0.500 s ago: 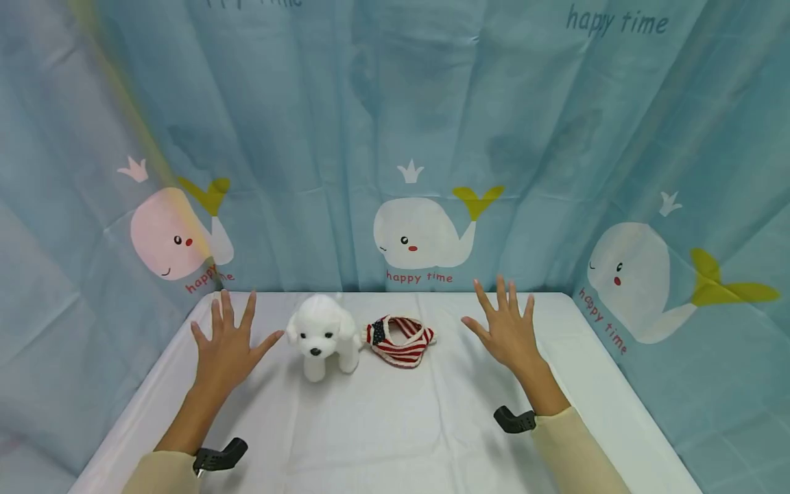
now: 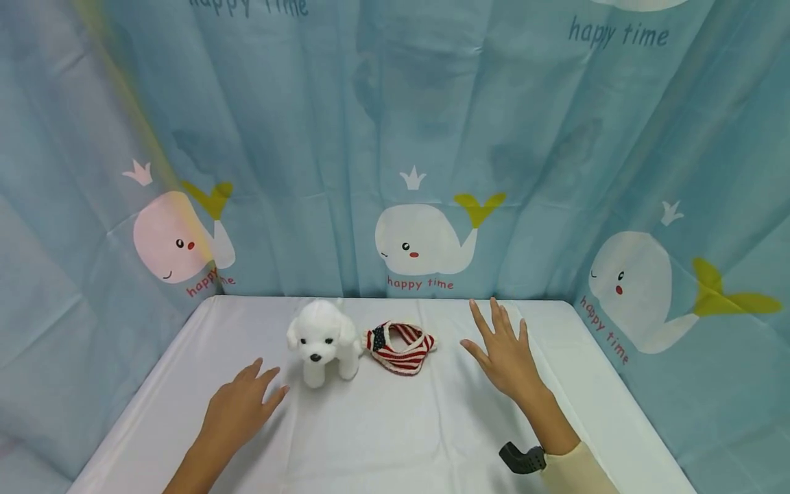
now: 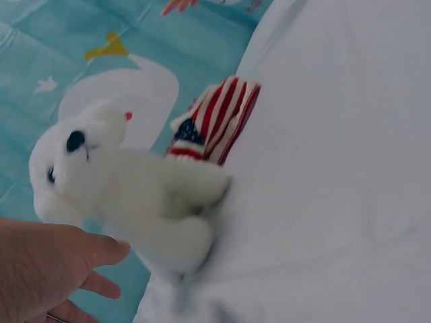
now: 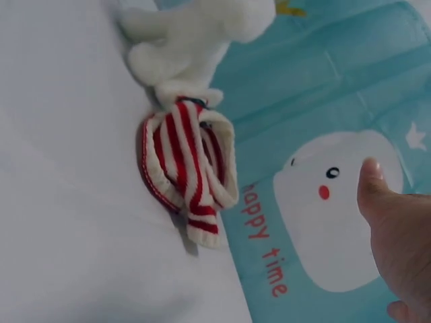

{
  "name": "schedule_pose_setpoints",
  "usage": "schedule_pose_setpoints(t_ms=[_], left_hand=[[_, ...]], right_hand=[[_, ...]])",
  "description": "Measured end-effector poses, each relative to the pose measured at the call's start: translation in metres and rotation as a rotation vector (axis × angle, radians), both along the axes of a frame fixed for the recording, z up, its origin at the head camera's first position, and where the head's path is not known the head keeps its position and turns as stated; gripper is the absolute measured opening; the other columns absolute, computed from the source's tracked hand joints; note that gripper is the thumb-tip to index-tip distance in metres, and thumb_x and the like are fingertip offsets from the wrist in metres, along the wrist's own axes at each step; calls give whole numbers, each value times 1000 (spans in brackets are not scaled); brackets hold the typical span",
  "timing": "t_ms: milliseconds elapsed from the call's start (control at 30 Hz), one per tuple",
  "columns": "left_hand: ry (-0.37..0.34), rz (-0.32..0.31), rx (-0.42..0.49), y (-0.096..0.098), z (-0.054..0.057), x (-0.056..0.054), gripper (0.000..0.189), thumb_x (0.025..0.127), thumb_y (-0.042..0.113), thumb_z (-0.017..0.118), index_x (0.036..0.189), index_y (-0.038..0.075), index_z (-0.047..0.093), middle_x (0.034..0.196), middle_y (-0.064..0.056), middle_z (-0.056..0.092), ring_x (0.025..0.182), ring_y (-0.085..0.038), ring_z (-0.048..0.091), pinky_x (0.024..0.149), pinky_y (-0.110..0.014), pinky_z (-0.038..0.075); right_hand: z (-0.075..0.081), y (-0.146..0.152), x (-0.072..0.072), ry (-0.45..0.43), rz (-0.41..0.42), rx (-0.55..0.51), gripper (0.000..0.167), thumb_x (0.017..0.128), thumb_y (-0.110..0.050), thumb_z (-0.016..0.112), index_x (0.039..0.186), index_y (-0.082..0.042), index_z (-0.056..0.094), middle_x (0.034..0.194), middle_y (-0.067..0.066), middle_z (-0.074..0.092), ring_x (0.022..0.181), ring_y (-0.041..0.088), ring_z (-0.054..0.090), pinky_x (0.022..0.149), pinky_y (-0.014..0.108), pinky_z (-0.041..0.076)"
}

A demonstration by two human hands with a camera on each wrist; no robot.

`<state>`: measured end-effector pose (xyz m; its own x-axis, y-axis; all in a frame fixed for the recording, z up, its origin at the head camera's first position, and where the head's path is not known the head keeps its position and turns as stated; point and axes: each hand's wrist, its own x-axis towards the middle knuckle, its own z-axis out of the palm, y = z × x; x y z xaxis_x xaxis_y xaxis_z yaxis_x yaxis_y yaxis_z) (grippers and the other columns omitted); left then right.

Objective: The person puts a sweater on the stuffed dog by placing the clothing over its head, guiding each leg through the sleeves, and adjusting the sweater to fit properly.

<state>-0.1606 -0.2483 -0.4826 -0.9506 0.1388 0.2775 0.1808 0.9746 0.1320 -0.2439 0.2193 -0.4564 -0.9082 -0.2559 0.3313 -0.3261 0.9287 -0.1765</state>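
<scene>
A: Since the earlier frame, the left hand [image 2: 237, 408] is drawn back toward the person; its fingers, previously spread wide, are now closer together and point toward the plush dog [image 2: 324, 339].

B: State of both hands?

A: Left: relaxed, gripping nothing, near the dog but apart from it. Right hand [image 2: 509, 360]: fingers and thumb spread, gripping nothing, nearly unchanged.

B: Location of the items?

A: The dog stands left of centre near the rear edge of the table [image 2: 382, 439], facing the person. The striped garment [image 2: 404, 353] lies just beside it, on the right. The wrist views are dim; whether the two touch cannot be told.

B: Edges and room?

A: The curtain [image 2: 296, 171] bounds the rear and both sides. White surface extends in front of both items, and between the garment and the right hand. Both items keep their places.
</scene>
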Motion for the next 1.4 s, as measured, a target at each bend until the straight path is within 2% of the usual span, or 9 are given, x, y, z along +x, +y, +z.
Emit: schedule_pose_setpoints(t_ms=[267,467,633,833,900,1067,1167,1333,1400], left_hand=[[-101,-64,45,39,1,14,43,92,40,74,123,11,72,132,-24,62,113,-40,64,76,-56,55],[-134,-140,147,71,-3,13,45,94,39,72,131,14,68,139,-14,61,122,-34,62,88,-54,54],[-91,-210,197,93,-10,3,52,96,36,71,144,20,58,147,-11,55,129,-28,57,95,-50,52],[-13,-298,246,119,-17,-12,65,96,33,72,154,21,45,156,-15,43,128,-31,58,87,-43,56],[11,-314,252,127,-19,-17,68,96,32,73,156,20,43,159,-17,38,127,-31,59,79,-38,57],[50,-301,251,143,-26,-30,70,97,27,71,157,13,39,163,-21,27,138,-33,48,75,-35,57],[67,-278,264,151,-30,-41,69,98,21,69,158,10,35,164,-23,23,145,-36,38,81,-39,57],[85,-245,248,161,-36,-59,67,99,11,66,158,8,35,161,-27,26,147,-40,32,95,-47,53],[97,-229,221,164,-38,-64,66,98,8,67,157,7,37,159,-29,29,146,-41,34,92,-46,54]], right_hand=[[-1,-8,4,-13,45,-27,78,101,-59,49,164,-28,16,166,22,18,152,41,19,114,72,11],[-6,-15,3,-52,79,-81,76,101,-57,52,163,-25,22,165,21,21,150,41,24,114,71,13],[-10,-20,-3,-83,122,-120,75,101,-51,58,163,-23,25,163,21,27,148,40,30,114,70,17],[-16,-28,-9,-168,174,-155,72,100,-42,64,161,-22,31,162,21,30,147,39,32,113,69,22],[-20,-31,-11,-193,192,-155,71,100,-39,65,161,-22,32,161,22,31,147,39,33,113,69,24],[-28,-38,-18,-219,227,-158,63,100,-32,67,156,-20,42,157,23,39,142,41,41,111,63,33],[-33,-42,-24,-229,241,-159,54,100,-27,68,150,-18,52,154,21,44,138,40,46,109,59,38],[-42,-51,-36,-247,242,-155,47,100,-20,67,146,-16,57,150,21,49,135,41,49,108,58,40],[-45,-55,-40,-238,248,-159,46,99,-16,67,144,-15,59,148,22,51,132,42,52,106,58,42]])
